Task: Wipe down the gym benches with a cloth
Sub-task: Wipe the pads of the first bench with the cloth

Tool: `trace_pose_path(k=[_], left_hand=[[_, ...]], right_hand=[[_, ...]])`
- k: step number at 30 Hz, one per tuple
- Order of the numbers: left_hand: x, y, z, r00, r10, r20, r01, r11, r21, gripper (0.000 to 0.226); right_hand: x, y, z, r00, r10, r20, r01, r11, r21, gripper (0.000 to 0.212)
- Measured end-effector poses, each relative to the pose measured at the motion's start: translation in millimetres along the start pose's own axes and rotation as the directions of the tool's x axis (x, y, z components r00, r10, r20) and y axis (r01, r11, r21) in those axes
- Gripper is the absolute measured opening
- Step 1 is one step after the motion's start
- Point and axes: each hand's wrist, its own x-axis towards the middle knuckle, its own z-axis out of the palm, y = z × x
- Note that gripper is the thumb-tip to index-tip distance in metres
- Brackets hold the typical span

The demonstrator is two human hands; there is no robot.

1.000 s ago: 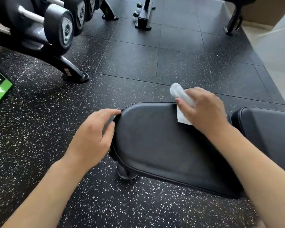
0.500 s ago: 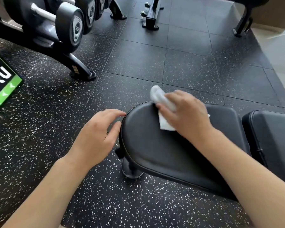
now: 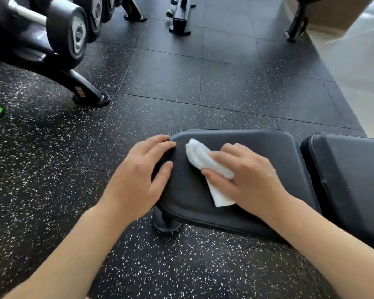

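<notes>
A white cloth (image 3: 205, 164) lies on the black bench pad (image 3: 246, 145) above black white-speckled flooring (image 3: 52, 169).

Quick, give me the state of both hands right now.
Left hand: open, resting on the end of the bench pad, holding nothing.
Right hand: pinching the white cloth against the pad.
</notes>
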Motion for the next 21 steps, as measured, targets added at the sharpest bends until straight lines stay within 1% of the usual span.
trace_pose_path(k=[2,4,5,6,7,8,9,11,12,14,15,16,17,18,19,21], left_hand=[[6.2,17.2,11.6,0.994,0.101,0.033,-0.102,0.993,0.058,0.042],[11.4,30.5,20.3,0.987,0.150,0.057,-0.155,0.982,0.106,0.039],[13.6,36.0,23.4,0.985,0.161,0.067,-0.168,0.979,0.119,0.038],[15.4,40.8,26.1,0.982,0.174,0.078,-0.182,0.975,0.124,0.037],[16.9,44.8,28.3,0.978,0.188,0.087,-0.198,0.971,0.131,0.037],[18.1,48.7,30.2,0.975,0.199,0.096,-0.211,0.967,0.140,0.037],[19.3,51.9,31.7,0.973,0.204,0.107,-0.218,0.965,0.148,0.038],[22.5,55.0,34.2,0.971,0.206,0.125,-0.224,0.962,0.157,0.040],[23.4,54.6,35.0,0.969,0.207,0.134,-0.228,0.960,0.160,0.041],[23.9,53.0,35.5,0.965,0.218,0.149,-0.242,0.956,0.166,0.044],[24.2,52.6,35.4,0.963,0.224,0.149,-0.248,0.954,0.169,0.045],[24.0,52.7,35.2,0.963,0.228,0.147,-0.251,0.953,0.170,0.044],[23.8,53.3,35.0,0.963,0.230,0.143,-0.253,0.952,0.170,0.044],[23.8,54.0,34.9,0.963,0.232,0.138,-0.254,0.952,0.169,0.043],[23.4,54.6,34.8,0.963,0.233,0.133,-0.254,0.952,0.169,0.042],[23.0,55.7,34.6,0.965,0.230,0.129,-0.250,0.953,0.171,0.042]], right_hand=[[-3.8,42.5,-15.6,0.976,0.196,-0.091,-0.202,0.978,-0.058,0.030],[-10.4,72.9,-31.2,0.918,0.372,-0.138,-0.383,0.922,-0.063,0.025],[-15.7,77.8,-36.4,0.893,0.427,-0.143,-0.439,0.896,-0.065,0.024],[-21.5,74.5,-39.5,0.882,0.450,-0.140,-0.462,0.884,-0.074,0.024],[-28.6,64.8,-39.5,0.891,0.436,-0.131,-0.449,0.889,-0.093,0.024],[-37.2,50.4,-37.3,0.915,0.389,-0.110,-0.400,0.910,-0.108,0.024],[-47.1,33.2,-34.8,0.943,0.323,-0.077,-0.330,0.938,-0.109,0.025],[-66.3,2.0,-30.6,0.985,0.173,-0.007,-0.173,0.984,-0.044,0.028],[-74.6,-7.7,-28.1,0.996,0.085,0.023,-0.085,0.996,-0.007,0.029],[-84.4,-11.6,-25.9,0.996,-0.063,0.064,0.062,0.998,0.013,0.030],[-83.7,-5.2,-26.9,0.993,-0.101,0.062,0.101,0.995,0.006,0.031],[-79.8,5.5,-29.0,0.994,-0.090,0.055,0.091,0.996,-0.002,0.031],[-72.5,19.0,-31.9,0.999,-0.029,0.023,0.029,0.999,-0.020,0.032],[-62.2,36.6,-36.2,0.997,0.073,-0.034,-0.074,0.996,-0.049,0.031],[-51.8,58.6,-40.4,0.977,0.192,-0.094,-0.199,0.977,-0.079,0.031],[-35.0,106.3,-47.0,0.906,0.386,-0.172,-0.405,0.910,-0.090,0.031]])
